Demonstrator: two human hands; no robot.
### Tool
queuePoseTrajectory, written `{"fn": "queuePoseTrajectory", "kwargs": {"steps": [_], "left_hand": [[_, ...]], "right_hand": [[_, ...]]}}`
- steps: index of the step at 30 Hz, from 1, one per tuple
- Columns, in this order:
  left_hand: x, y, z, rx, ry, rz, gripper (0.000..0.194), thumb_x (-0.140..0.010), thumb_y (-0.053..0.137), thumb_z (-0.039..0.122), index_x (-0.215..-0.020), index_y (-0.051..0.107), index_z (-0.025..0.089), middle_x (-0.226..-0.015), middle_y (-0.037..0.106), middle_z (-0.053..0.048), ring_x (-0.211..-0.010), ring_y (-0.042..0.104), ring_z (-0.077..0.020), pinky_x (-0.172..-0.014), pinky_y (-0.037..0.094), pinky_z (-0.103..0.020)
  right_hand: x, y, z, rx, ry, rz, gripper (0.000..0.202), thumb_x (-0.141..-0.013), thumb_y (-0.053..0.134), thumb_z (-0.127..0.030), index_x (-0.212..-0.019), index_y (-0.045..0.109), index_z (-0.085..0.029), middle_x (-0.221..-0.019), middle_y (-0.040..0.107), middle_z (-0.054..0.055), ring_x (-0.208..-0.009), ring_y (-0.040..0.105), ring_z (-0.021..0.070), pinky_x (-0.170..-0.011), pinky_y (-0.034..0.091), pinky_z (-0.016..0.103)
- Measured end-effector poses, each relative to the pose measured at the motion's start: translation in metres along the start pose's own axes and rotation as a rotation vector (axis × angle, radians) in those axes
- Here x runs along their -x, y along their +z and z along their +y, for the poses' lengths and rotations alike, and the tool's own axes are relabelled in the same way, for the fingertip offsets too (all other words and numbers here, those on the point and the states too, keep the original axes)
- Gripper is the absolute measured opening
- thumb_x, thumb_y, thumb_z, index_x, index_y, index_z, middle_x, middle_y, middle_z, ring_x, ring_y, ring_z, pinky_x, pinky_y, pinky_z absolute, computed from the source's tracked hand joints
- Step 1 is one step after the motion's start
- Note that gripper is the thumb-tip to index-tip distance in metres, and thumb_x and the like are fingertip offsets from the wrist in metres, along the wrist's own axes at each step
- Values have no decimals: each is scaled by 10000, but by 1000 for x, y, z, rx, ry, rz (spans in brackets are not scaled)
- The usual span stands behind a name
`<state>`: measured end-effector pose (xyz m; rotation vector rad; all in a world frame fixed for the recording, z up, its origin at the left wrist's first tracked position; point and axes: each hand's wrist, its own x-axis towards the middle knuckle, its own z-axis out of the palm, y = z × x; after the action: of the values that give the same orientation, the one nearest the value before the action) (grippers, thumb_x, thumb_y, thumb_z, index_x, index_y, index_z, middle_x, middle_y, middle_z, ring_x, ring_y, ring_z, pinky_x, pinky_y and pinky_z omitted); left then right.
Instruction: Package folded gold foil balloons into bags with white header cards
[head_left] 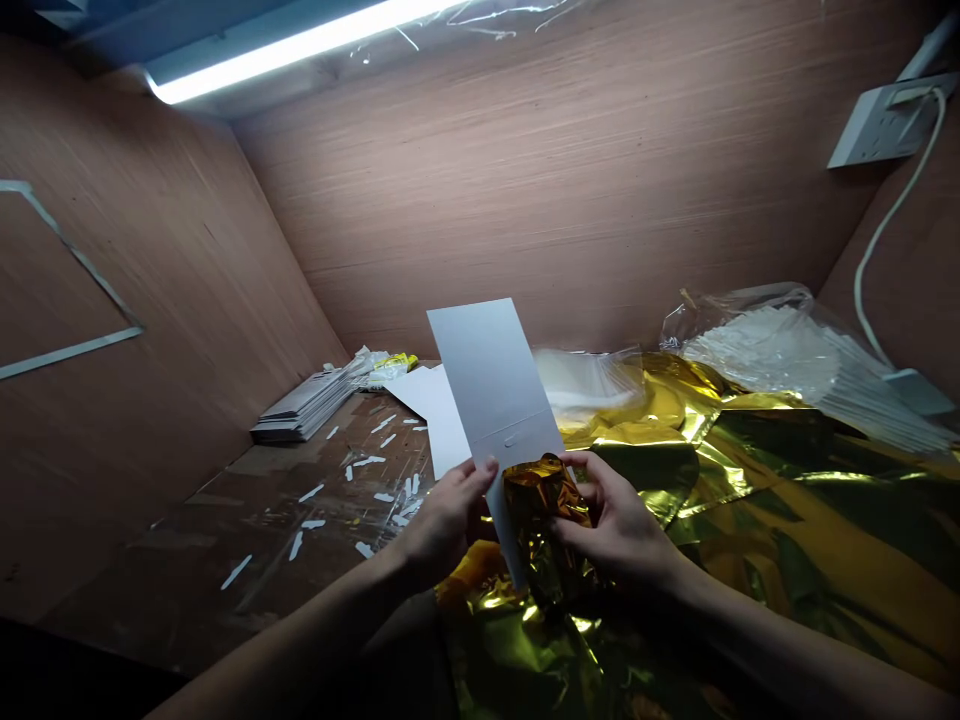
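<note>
A tall white card (pixel 491 370) with a crease and a small slot near its lower part stands tilted between my hands. My left hand (pixel 450 505) pinches its lower left edge, thumb on the front. On the other side my right hand (pixel 619 520) is closed on a bunched piece of gold foil (pixel 544 490), its upper fingers by the card's right edge. The foil lies against the lower card and hangs below it. More white cards (pixel 448 430) lie flat behind the held one.
Gold foil sheeting (pixel 825 530) covers the right side of the table. Clear plastic bags (pixel 772 340) lie at the back right. A stack of white cards (pixel 300 410) sits at the left, near scattered white paper scraps (pixel 311 492). A cable (pixel 874 230) hangs from a wall socket (pixel 874 125).
</note>
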<state>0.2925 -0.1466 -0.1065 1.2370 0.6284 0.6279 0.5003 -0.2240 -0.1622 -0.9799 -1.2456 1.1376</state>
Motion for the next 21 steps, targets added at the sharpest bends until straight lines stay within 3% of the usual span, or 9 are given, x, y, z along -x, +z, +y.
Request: {"fn": "queuePoseTrajectory", "kwargs": {"steps": [4, 9, 13, 17, 19, 21], "left_hand": [[8, 13, -3, -242, 79, -73, 462, -778, 865, 333, -1166, 708, 135, -1089, 759, -122, -1011, 714, -268, -909, 577, -376], [7, 14, -6, -444, 129, -28, 228, -854, 775, 317, -978, 751, 127, -926, 755, -72, -856, 694, -215, -787, 566, -316], [7, 16, -8, -438, 139, -4, 222, -840, 787, 314, -924, 758, 111, -885, 752, -67, -817, 683, -204, -753, 563, -304], [8, 19, -8, -266, 90, -6, 357, -845, 799, 316, -1147, 753, 130, -1074, 778, -99, -996, 717, -253, -897, 582, -363], [8, 19, -10, -169, 70, -30, 426, -824, 823, 297, -1213, 737, 145, -1134, 772, -109, -1078, 712, -284, -961, 574, -406], [8, 19, -12, -125, 60, -28, 438, -796, 847, 277, -1200, 743, 143, -1144, 771, -119, -1102, 710, -307, -983, 570, -436]], "right_hand": [[1, 2, -4, 27, 4, 17, 566, -841, 815, -242, -1268, 444, -258, -906, 753, 29, -764, 734, 233, -622, 560, 288], [6, 6, -9, 193, -57, 78, 451, -852, 744, -212, -1226, 498, -268, -927, 738, 17, -730, 707, 208, -587, 530, 269], [8, 6, -12, 335, -161, 149, 401, -823, 732, -180, -1156, 526, -267, -973, 708, 10, -846, 694, 219, -711, 555, 310], [7, 3, -12, 403, -288, 290, 522, -842, 791, -260, -1278, 505, -280, -1073, 657, 32, -962, 650, 240, -887, 537, 384], [5, 1, -12, 397, -274, 332, 556, -868, 806, -346, -1334, 512, -276, -1126, 642, 65, -1012, 628, 264, -923, 529, 409], [3, -1, -11, 264, -188, 254, 534, -907, 781, -439, -1345, 531, -263, -1134, 653, 82, -1023, 632, 279, -905, 549, 412]]}}
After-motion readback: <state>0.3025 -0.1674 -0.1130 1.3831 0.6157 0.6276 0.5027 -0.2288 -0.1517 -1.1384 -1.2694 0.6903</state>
